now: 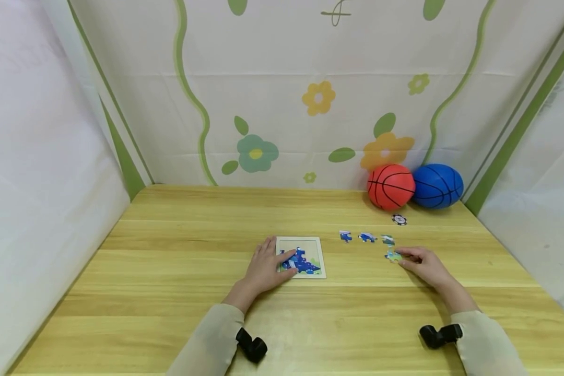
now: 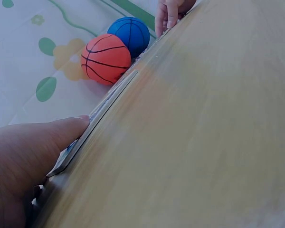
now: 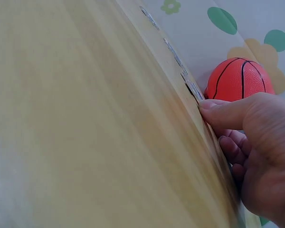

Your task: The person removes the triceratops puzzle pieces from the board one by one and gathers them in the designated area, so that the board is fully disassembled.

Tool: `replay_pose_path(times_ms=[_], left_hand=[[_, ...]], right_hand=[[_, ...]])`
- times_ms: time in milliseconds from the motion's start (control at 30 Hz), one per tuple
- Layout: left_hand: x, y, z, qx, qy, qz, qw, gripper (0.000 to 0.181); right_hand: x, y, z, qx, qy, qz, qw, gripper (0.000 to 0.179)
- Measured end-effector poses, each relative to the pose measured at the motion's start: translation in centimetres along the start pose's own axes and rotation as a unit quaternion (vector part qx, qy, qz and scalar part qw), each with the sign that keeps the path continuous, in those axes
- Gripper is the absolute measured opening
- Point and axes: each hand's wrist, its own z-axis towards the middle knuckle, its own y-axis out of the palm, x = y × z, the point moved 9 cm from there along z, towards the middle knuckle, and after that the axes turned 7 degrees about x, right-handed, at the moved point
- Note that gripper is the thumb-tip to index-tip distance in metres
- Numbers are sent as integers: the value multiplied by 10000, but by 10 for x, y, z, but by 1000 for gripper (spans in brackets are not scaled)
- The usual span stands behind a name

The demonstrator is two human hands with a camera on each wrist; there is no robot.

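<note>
The left hand (image 1: 265, 266) rests on the left side of the puzzle board (image 1: 322, 258), thumb and index finger spread. Well right on the table (image 1: 348, 313), the right hand (image 1: 425, 267), nearly closed, pinches a green piece (image 1: 392, 256); 3 loose pieces (image 1: 367, 237) lie farther off.

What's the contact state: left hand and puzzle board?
Touching. Head view shows the left hand partly over the puzzle board; left wrist view shows its thumb resting on the edge.

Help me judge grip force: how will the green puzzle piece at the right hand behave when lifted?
The green puzzle piece is probably stiff, as it shows no bend. It looks thin and small, so likely light, perhaps fiddly to pinch.
</note>
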Motion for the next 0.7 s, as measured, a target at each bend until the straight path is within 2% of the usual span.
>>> replay_pose_path(times_ms=[200, 467, 567, 700], left_hand=[[1, -1, 0, -20, 3, -38, 10000, 54], [1, -1, -1, 55, 57, 5, 10000, 54], [1, -1, -1, 85, 69, -45, 9999, 54], [0, -1, 0, 140, 71, -53, 9999, 54]], right_hand=[[1, 0, 0, -67, 41, -25, 10000, 33], [1, -1, -1, -176, 583, 421, 9973, 43], [-9, -5, 1, 30, 612, 584, 9964, 43], [-38, -6, 7, 267, 497, 702, 9959, 42]])
